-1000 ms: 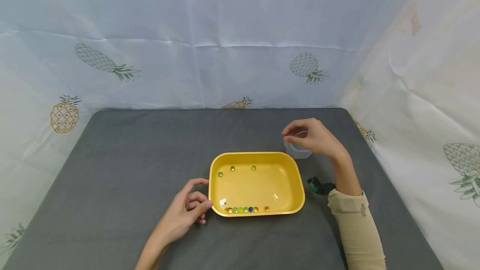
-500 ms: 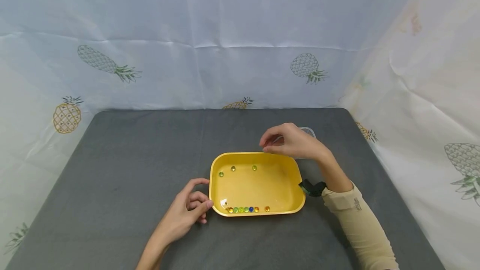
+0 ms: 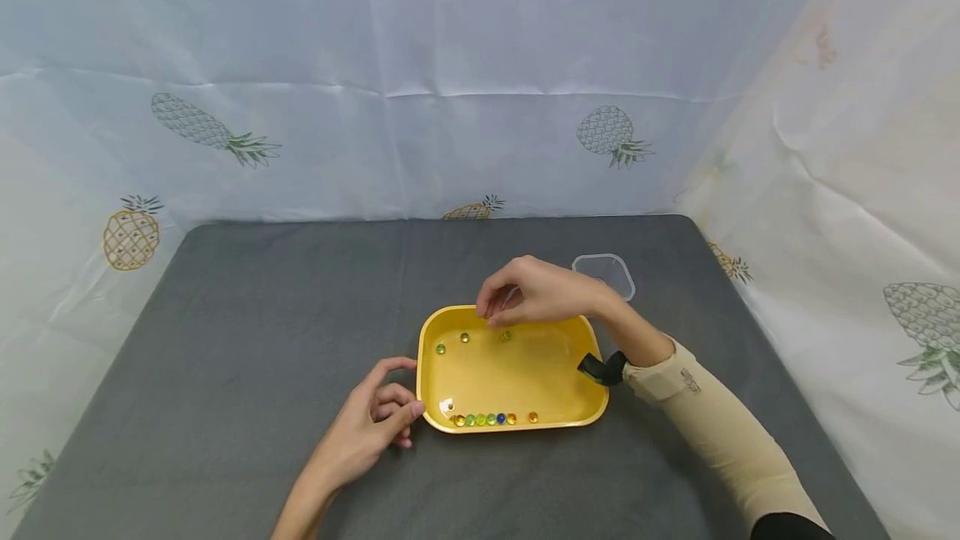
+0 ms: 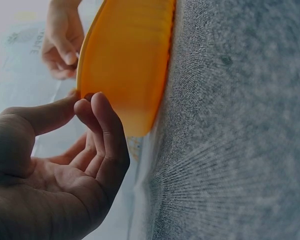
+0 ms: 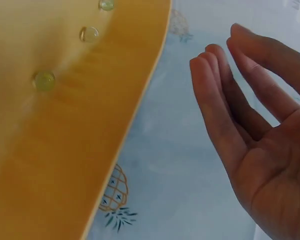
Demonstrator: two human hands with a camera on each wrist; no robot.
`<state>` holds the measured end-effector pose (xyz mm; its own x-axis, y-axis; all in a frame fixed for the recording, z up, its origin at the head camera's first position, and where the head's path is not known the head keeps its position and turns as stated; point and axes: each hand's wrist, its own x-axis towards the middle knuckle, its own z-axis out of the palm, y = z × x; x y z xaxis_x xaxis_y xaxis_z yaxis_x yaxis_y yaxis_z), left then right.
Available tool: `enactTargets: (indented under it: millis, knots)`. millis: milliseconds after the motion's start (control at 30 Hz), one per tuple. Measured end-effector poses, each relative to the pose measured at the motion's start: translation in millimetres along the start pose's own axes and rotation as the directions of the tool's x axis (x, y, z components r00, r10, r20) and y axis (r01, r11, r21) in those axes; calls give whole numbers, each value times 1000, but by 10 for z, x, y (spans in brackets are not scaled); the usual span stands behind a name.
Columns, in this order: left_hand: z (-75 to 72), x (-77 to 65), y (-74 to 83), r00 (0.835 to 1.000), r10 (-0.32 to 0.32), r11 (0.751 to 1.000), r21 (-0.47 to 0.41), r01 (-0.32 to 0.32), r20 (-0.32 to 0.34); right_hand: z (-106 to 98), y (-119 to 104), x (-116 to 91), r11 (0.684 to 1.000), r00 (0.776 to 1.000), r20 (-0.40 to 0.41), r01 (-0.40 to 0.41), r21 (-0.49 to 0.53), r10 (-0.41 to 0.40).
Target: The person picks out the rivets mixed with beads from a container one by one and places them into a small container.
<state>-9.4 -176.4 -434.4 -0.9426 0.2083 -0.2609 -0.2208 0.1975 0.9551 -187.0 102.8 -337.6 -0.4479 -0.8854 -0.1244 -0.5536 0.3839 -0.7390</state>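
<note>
A yellow tray (image 3: pixel 517 382) lies on the grey table with several glass marbles in it. Along its front wall runs a row with a blue marble (image 3: pixel 501 418) and an orange marble (image 3: pixel 533 417) among green and amber ones. Three greenish marbles (image 5: pixel 44 80) rest near the back wall. My left hand (image 3: pixel 367 432) holds the tray's left front corner, the thumb at the rim and curled fingers against the outer wall (image 4: pixel 125 60). Above the tray's back rim hovers my right hand (image 3: pixel 536 290). Its fingers are loosely bent, with nothing visible between them and the thumb.
A clear plastic container (image 3: pixel 611 273) stands behind the tray's right back corner, partly covered by the right hand and wrist. A dark device (image 3: pixel 603 368) is strapped to the right wrist. Pineapple-print cloth (image 3: pixel 420 148) hangs behind the grey table (image 3: pixel 300 298).
My right hand has moved left and slightly nearer, from over the clear container to above the tray's back rim. The left hand, tray and marbles stay put.
</note>
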Motion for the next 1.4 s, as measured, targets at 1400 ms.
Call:
enactTargets:
  millis: [1400]
  knots:
    - [-13,-1,-25,998,66,998,4,-66,21,815,81,807,996,835,551,-57,63,13]
